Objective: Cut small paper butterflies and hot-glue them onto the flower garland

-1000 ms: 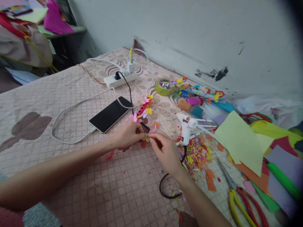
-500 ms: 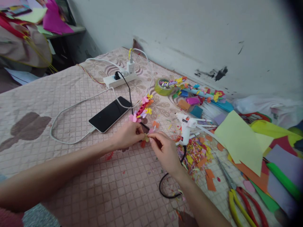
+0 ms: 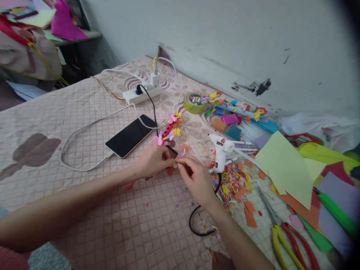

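left hand [image 3: 154, 162] and right hand [image 3: 196, 180] partly hide a yellowish piece [image 3: 174, 164].

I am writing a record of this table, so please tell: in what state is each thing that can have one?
Left hand: pinching the small yellow piece.
Right hand: pinching it too.
Phone: screen dark, white cable plugged in.
Power strip: black plug and white adapter inserted.
Glue gun: set down, unheld; hot or cold cannot be told.
Scissors: lying unheld; whether fully shut is unclear.
Tape roll: lying flat.

left fingers [image 3: 165, 162] + right fingers [image 3: 186, 161]: pinching yellow paper piece [image 3: 174, 164] | glue gun [image 3: 221, 155]: near right fingers
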The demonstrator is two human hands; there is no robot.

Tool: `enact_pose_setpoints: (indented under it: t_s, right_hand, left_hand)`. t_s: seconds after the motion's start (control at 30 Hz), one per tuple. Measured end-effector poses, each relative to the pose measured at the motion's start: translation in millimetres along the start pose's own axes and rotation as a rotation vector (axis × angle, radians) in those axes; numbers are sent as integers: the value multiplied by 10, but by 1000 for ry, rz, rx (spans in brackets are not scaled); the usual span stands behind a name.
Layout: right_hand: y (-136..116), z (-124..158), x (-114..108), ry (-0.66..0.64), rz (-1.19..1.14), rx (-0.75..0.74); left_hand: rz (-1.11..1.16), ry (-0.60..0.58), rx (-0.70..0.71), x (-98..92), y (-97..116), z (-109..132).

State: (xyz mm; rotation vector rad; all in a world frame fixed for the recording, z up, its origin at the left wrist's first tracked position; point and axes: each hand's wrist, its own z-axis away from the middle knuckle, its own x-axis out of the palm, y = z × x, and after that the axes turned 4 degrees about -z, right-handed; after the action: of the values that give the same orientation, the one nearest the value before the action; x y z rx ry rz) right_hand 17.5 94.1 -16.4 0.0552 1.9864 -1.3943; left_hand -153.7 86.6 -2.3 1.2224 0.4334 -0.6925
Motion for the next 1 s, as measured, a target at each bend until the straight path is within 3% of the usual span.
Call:
enact_pose_setpoints:
  t_s: [0.47,1.0]
  right_hand:
    - [14,5,-14,89,-48,33]
    - [-4,14,85,9,80,86]
  left_hand:
    - [-112,58,32,63,-36,-19]
    - [-131,93,70,102,-102,-44]
